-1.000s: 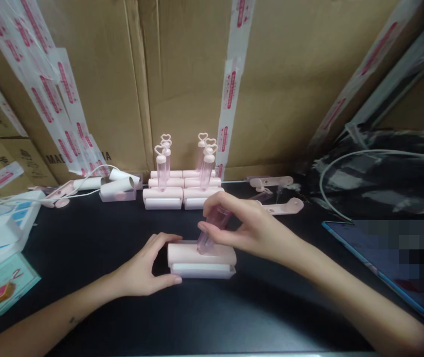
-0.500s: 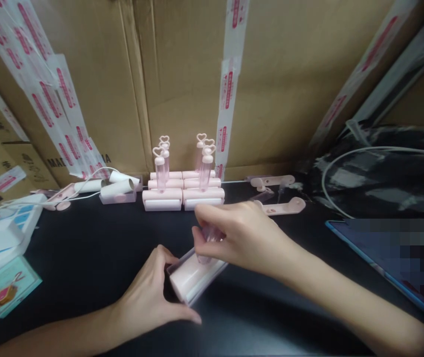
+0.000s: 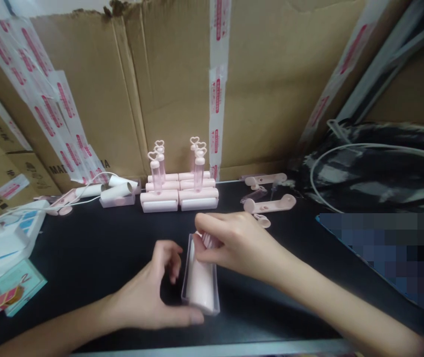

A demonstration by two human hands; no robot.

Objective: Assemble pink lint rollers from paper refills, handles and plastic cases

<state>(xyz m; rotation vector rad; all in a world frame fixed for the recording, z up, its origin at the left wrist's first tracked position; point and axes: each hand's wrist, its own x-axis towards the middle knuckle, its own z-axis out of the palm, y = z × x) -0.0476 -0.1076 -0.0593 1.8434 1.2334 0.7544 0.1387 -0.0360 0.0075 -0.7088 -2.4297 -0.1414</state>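
Note:
A pink roller in a clear case (image 3: 200,282) lies on the black table (image 3: 96,248), turned lengthwise toward me. My left hand (image 3: 152,292) cups its near left end, thumb under the front corner. At the far end, my right hand (image 3: 234,243) grips a clear pink handle tube (image 3: 207,239), mostly hidden by my fingers. Behind them stand several finished pink rollers (image 3: 178,191) with heart-topped handles upright.
Cardboard boxes (image 3: 167,84) with red-printed tape wall the back. Loose pink handle parts (image 3: 269,203) lie at right of the finished rollers. White refill rolls (image 3: 117,188), a cable and a white device (image 3: 3,238) sit left. A black bag (image 3: 379,173) and a blue-edged flat item (image 3: 375,258) sit right.
The roller has swung from lying crosswise to pointing toward me. My right hand stayed on the handle tube; my left hand slid to the near end. The view tilted up slightly.

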